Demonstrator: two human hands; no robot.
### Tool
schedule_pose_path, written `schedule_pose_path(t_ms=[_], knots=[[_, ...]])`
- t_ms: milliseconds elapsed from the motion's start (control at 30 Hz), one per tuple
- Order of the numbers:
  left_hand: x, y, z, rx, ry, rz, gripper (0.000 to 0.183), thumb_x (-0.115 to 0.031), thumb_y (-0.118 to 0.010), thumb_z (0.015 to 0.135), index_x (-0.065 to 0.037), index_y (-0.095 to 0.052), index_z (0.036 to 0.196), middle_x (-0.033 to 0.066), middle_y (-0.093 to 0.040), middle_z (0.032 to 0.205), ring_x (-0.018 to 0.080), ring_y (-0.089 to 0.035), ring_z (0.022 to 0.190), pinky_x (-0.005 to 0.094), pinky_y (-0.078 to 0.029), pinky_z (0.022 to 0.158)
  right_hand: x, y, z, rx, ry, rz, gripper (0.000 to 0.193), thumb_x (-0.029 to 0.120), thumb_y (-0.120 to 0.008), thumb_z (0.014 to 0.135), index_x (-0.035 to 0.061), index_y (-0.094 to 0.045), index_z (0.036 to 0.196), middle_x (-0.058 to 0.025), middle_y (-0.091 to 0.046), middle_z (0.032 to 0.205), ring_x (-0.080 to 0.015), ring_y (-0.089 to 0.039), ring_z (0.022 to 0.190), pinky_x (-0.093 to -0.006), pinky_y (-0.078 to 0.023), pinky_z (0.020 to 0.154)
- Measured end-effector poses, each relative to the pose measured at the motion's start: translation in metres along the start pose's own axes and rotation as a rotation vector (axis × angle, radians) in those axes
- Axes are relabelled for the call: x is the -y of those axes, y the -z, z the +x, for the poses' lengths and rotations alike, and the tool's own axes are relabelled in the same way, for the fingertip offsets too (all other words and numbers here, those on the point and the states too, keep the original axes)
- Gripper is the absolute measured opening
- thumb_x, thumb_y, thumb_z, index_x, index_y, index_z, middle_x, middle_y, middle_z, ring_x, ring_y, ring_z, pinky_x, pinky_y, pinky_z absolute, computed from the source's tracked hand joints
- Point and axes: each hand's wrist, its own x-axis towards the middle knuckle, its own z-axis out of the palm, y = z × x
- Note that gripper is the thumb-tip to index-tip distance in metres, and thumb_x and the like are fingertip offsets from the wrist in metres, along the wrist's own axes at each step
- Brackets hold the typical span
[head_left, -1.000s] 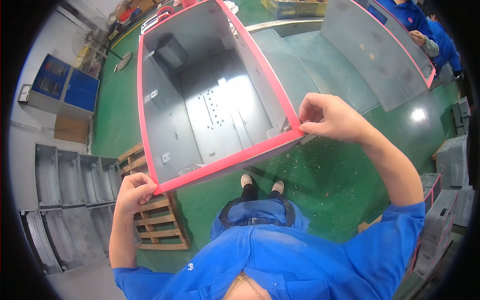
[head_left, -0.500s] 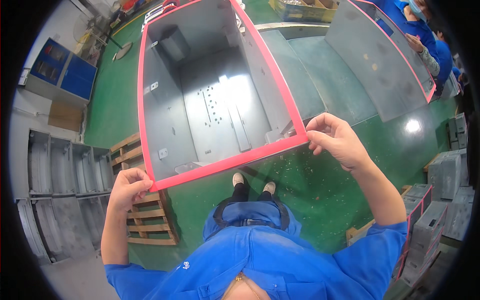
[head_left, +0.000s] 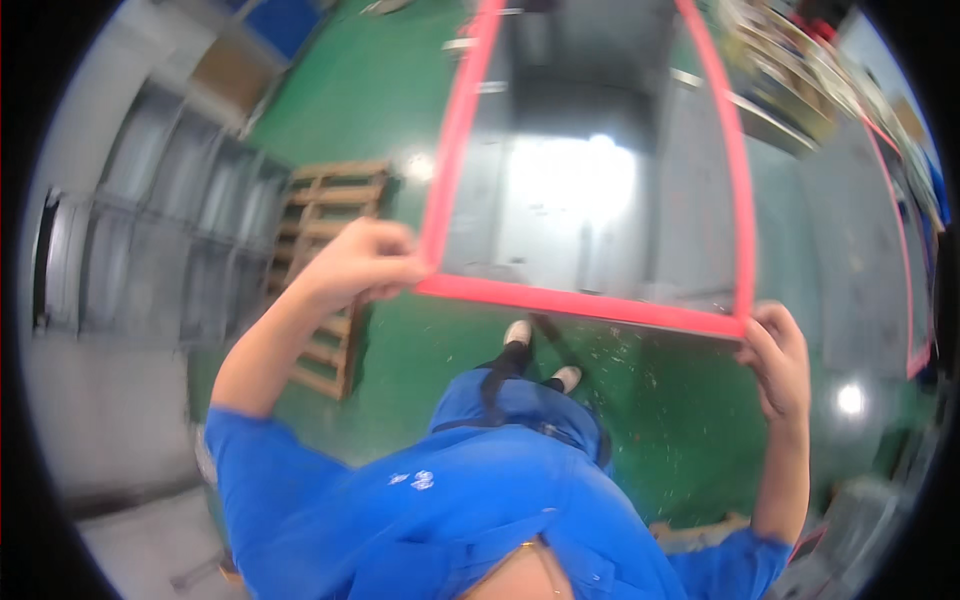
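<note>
A large grey metal cabinet shell (head_left: 695, 220) lies in front of me, its open side facing up and its rim lined with red tape (head_left: 580, 303). At the near left corner, the fingers of my left hand (head_left: 365, 262) are pinched together on the tape. My right hand (head_left: 778, 360) has thumb and fingers closed at the near right corner, on the tape's other end. Motion blur smears the picture, and the fingertips do not show sharply. A bright glare covers part of the cabinet's inner floor.
A wooden pallet (head_left: 335, 195) lies on the green floor left of the cabinet. Grey metal housings (head_left: 135, 240) stand stacked at the far left. Another grey shell with red edging (head_left: 850, 230) is on the right. Grey metal boxes (head_left: 860, 515) sit at the lower right.
The view has swung, so the cabinet and both hands appear farther right. Both hands stay at the two near corners. The person at the far right has mostly left the view.
</note>
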Motion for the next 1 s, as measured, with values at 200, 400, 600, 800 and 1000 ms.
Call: schedule_pose_path(t_ms=[200, 400, 600, 800, 1000], knots=[[-0.004, 0.000, -0.004, 0.023, -0.035, 0.012, 0.017, -0.021, -0.068, 0.075, -0.005, -0.062, 0.077, 0.0001, -0.059, 0.065, 0.0049, -0.051, 0.051, 0.0182, -0.034, 0.042, -0.007, 0.000, 0.004, -0.008, -0.005, 0.028, 0.010, 0.010, -0.056, 0.086, 0.0058, -0.048, 0.091, 0.0005, -0.052, 0.076, -0.0051, -0.050, 0.064, -0.0177, -0.041, 0.055], [0.002, 0.001, -0.004, 0.029, -0.099, -0.005, 0.018, -0.020, -0.065, 0.076, -0.002, -0.062, 0.079, 0.0025, -0.061, 0.067, 0.0064, -0.054, 0.053, 0.0193, -0.037, 0.044, -0.002, -0.003, 0.004, 0.013, -0.005, 0.018, 0.012, 0.011, -0.056, 0.087, 0.0063, -0.047, 0.092, 0.0007, -0.053, 0.076, -0.0049, -0.050, 0.064, -0.0178, -0.042, 0.055], [0.006, 0.002, 0.000, 0.048, -0.153, 0.021, 0.015, -0.018, -0.066, 0.079, -0.003, -0.062, 0.081, 0.0014, -0.061, 0.070, 0.0056, -0.054, 0.053, 0.0187, -0.037, 0.043, -0.005, -0.002, 0.004, 0.000, 0.014, 0.023, 0.011, 0.011, -0.056, 0.087, 0.0067, -0.048, 0.092, 0.0016, -0.054, 0.075, -0.0042, -0.051, 0.062, -0.0170, -0.042, 0.054], [0.010, 0.001, -0.001, 0.050, -0.178, 0.030, 0.014, -0.018, -0.066, 0.079, -0.004, -0.062, 0.081, 0.0008, -0.061, 0.070, 0.0059, -0.054, 0.053, 0.0188, -0.037, 0.043, -0.006, -0.003, 0.004, -0.010, 0.015, 0.031, 0.011, 0.011, -0.057, 0.087, 0.0069, -0.048, 0.092, 0.0017, -0.053, 0.075, -0.0041, -0.051, 0.062, -0.0170, -0.041, 0.053], [0.013, 0.001, -0.005, 0.045, -0.209, 0.016, 0.014, -0.016, -0.066, 0.079, -0.003, -0.061, 0.079, 0.0004, -0.060, 0.070, 0.0059, -0.054, 0.054, 0.0191, -0.038, 0.044, -0.010, -0.006, 0.001, -0.019, 0.029, 0.047, 0.011, 0.011, -0.056, 0.087, 0.0062, -0.048, 0.092, 0.0009, -0.053, 0.075, -0.0043, -0.049, 0.063, -0.0175, -0.039, 0.053]])
